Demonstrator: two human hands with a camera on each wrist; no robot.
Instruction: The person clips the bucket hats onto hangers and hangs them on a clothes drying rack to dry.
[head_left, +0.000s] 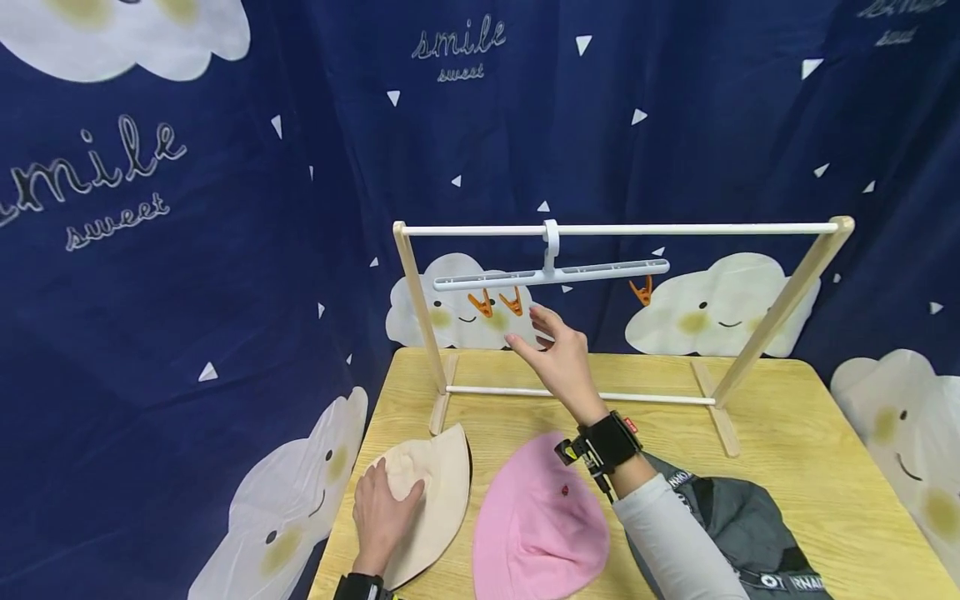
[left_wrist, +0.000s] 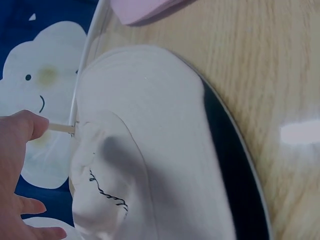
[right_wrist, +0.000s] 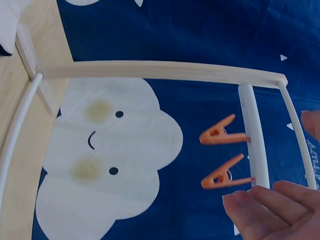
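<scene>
A cream bucket hat (head_left: 435, 492) with a dark underside lies on the table at the left; dark stitching shows on it in the left wrist view. My left hand (head_left: 386, 512) is over its left part, thumb spread from the fingers; I cannot tell whether it touches the cloth. Below a white hanger (head_left: 510, 278), my right hand (head_left: 558, 354) is raised with thumb and fingers apart and nothing between them. Nearest to it are two orange clips (head_left: 512, 301) (right_wrist: 220, 172) on the hanger's left half. A third orange clip (head_left: 642, 291) hangs at the right.
The hanger hooks over the top bar of a wooden rack (head_left: 780, 312) at the table's back. A pink bucket hat (head_left: 540, 533) lies in the middle, and a dark grey hat (head_left: 742, 517) at the right, partly behind my right forearm. A blue curtain (head_left: 480, 125) surrounds the table.
</scene>
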